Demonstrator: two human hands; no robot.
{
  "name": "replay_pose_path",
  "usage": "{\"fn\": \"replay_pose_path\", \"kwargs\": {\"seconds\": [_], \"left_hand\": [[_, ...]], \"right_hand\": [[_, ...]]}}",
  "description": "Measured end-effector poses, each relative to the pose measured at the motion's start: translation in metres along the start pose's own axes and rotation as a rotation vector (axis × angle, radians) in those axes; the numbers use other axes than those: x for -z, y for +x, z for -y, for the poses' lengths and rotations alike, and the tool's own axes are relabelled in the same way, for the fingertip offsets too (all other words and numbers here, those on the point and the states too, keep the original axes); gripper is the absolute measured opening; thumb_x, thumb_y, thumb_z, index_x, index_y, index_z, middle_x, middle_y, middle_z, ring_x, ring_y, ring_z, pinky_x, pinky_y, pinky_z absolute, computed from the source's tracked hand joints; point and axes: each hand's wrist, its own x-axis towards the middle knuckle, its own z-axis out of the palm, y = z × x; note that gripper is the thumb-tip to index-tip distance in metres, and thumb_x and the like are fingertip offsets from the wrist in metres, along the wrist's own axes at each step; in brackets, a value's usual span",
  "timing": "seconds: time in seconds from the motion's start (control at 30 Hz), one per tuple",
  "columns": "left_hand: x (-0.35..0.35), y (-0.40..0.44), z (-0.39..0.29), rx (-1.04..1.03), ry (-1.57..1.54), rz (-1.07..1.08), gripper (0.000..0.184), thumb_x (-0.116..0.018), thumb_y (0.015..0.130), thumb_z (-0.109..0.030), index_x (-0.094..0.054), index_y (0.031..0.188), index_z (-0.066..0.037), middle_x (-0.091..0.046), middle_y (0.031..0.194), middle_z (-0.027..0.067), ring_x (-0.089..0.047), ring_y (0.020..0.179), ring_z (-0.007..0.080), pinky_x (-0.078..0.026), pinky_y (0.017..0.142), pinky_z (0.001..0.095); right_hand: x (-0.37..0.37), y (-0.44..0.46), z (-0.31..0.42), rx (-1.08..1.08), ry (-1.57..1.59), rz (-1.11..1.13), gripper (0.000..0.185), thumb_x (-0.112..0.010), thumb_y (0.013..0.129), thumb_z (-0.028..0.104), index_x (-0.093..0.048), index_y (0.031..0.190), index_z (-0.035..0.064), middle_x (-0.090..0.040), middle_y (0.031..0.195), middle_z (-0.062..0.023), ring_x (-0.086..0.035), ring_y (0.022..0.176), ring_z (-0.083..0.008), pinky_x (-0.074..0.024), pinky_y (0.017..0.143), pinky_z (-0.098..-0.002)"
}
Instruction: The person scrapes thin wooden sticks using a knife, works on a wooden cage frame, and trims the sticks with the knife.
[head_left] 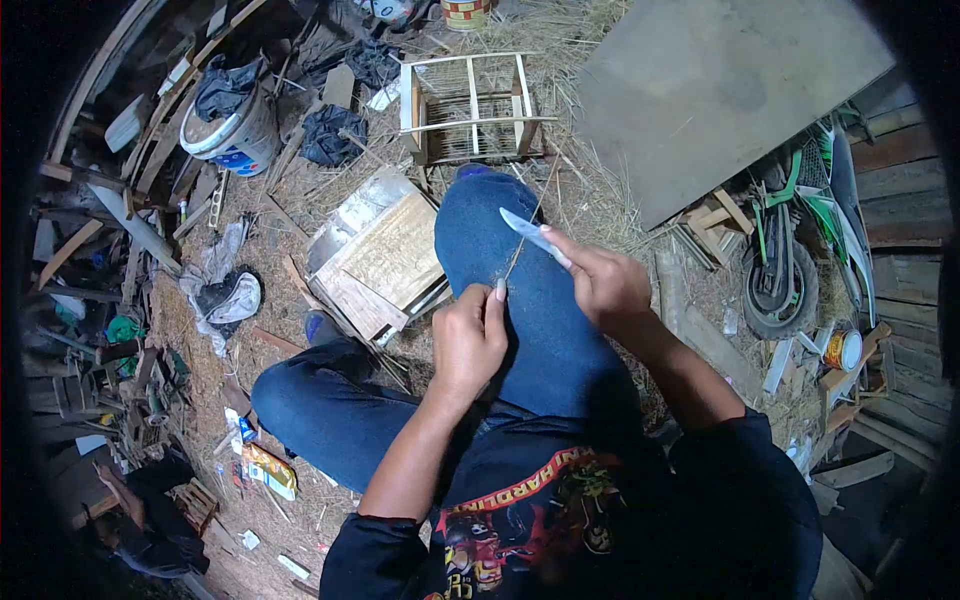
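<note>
My right hand (606, 282) is closed round a knife (522, 227), its pale blade pointing up and left above my raised knee. My left hand (466, 338) pinches the lower end of a thin stick (516, 258) between thumb and fingers. The stick slants up and right over my jeans (560, 330), passing behind the blade. Blade and stick cross closely, but I cannot tell whether they touch. The knife's handle is mostly hidden inside my right hand.
Beyond my knee stands a small wooden cage (408, 105) with thin bars. Wooden boards (385, 255) lie to the left, near a white bucket (238, 150). A large flat panel (720, 90) and a green-and-white motorbike (790, 240) occupy the right. Another person (150, 535) sits lower left.
</note>
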Motion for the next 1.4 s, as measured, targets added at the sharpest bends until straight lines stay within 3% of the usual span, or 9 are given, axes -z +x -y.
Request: {"fn": "replay_pose_path", "kwargs": {"seconds": [0.4,0.47,0.57,0.7,0.87,1.0,1.13,1.2,1.4], "left_hand": [[0.006,0.004,-0.005,-0.038,0.065,0.007,0.026,-0.067,0.099,-0.013,-0.060,0.077,0.001,-0.059,0.063,0.0247,-0.064,0.060,0.0447,-0.048,0.055,0.0494],[0.007,0.003,0.001,-0.107,0.179,0.044,0.028,-0.067,0.099,-0.015,-0.059,0.077,0.000,-0.060,0.065,0.0249,-0.064,0.061,0.0449,-0.048,0.056,0.0517],[0.008,0.006,0.000,-0.123,0.210,0.065,0.028,-0.067,0.099,-0.016,-0.058,0.078,-0.001,-0.061,0.066,0.0250,-0.065,0.061,0.0453,-0.049,0.056,0.0529],[0.011,0.007,0.001,-0.157,0.252,0.064,0.027,-0.067,0.099,-0.016,-0.057,0.078,-0.002,-0.062,0.066,0.0248,-0.065,0.061,0.0451,-0.049,0.056,0.0528],[0.011,0.007,0.001,-0.180,0.256,0.075,0.026,-0.067,0.098,-0.016,-0.058,0.079,-0.002,-0.062,0.066,0.0244,-0.065,0.061,0.0446,-0.050,0.057,0.0530],[0.009,0.006,0.009,-0.175,0.259,0.087,0.025,-0.067,0.098,-0.016,-0.057,0.080,-0.002,-0.063,0.066,0.0239,-0.065,0.061,0.0444,-0.051,0.057,0.0529],[0.008,0.006,0.008,-0.212,0.287,0.074,0.024,-0.068,0.098,-0.016,-0.058,0.081,-0.002,-0.064,0.067,0.0225,-0.065,0.060,0.0431,-0.051,0.056,0.0522],[0.006,0.006,0.010,-0.215,0.291,0.070,0.024,-0.068,0.097,-0.016,-0.058,0.081,-0.003,-0.064,0.067,0.0220,-0.066,0.060,0.0425,-0.051,0.055,0.0519],[0.006,0.003,0.011,-0.265,0.313,0.047,0.022,-0.070,0.095,-0.014,-0.057,0.081,-0.004,-0.064,0.067,0.0201,-0.066,0.058,0.0409,-0.051,0.053,0.0498]], "right_hand": [[-0.016,-0.004,-0.013,0.100,0.220,-0.109,0.043,-0.061,0.096,0.004,-0.068,0.138,0.0128,-0.074,0.110,-0.0233,-0.076,0.089,-0.0348,-0.0591,0.074,-0.0405],[-0.018,-0.007,-0.017,0.131,0.181,-0.098,0.044,-0.062,0.098,0.010,-0.066,0.141,0.0190,-0.072,0.087,-0.0204,-0.071,0.074,-0.0382,-0.0551,0.064,-0.0468],[-0.016,0.003,-0.017,0.020,0.372,-0.109,0.044,-0.062,0.098,0.009,-0.067,0.140,0.0188,-0.071,0.083,-0.0194,-0.070,0.071,-0.0380,-0.0541,0.063,-0.0479],[-0.022,-0.009,-0.010,0.114,0.182,-0.099,0.044,-0.061,0.097,0.008,-0.068,0.139,0.0185,-0.072,0.088,-0.0220,-0.072,0.076,-0.0387,-0.0555,0.065,-0.0478],[-0.029,-0.004,-0.012,0.202,0.333,-0.217,0.045,-0.061,0.095,0.006,-0.069,0.138,0.0193,-0.070,0.081,-0.0190,-0.072,0.072,-0.0364,-0.0569,0.063,-0.0461],[-0.025,-0.009,-0.009,0.215,0.193,-0.059,0.045,-0.058,0.093,-0.003,-0.071,0.134,0.0099,-0.074,0.095,-0.0225,-0.074,0.073,-0.0342,-0.0576,0.063,-0.0413],[-0.024,-0.010,-0.005,0.236,0.094,-0.135,0.048,-0.056,0.092,-0.002,-0.069,0.136,0.0096,-0.074,0.090,-0.0205,-0.072,0.067,-0.0328,-0.0561,0.058,-0.0424],[-0.026,-0.010,-0.006,0.245,0.077,-0.143,0.049,-0.053,0.096,0.005,-0.066,0.141,0.0215,-0.064,0.069,-0.0117,-0.065,0.056,-0.0317,-0.0533,0.051,-0.0446],[-0.015,-0.007,-0.002,0.153,0.017,-0.086,0.046,-0.065,0.093,0.003,-0.069,0.137,0.0163,-0.073,0.086,-0.0172,-0.072,0.068,-0.0313,-0.0565,0.059,-0.0409]]}}
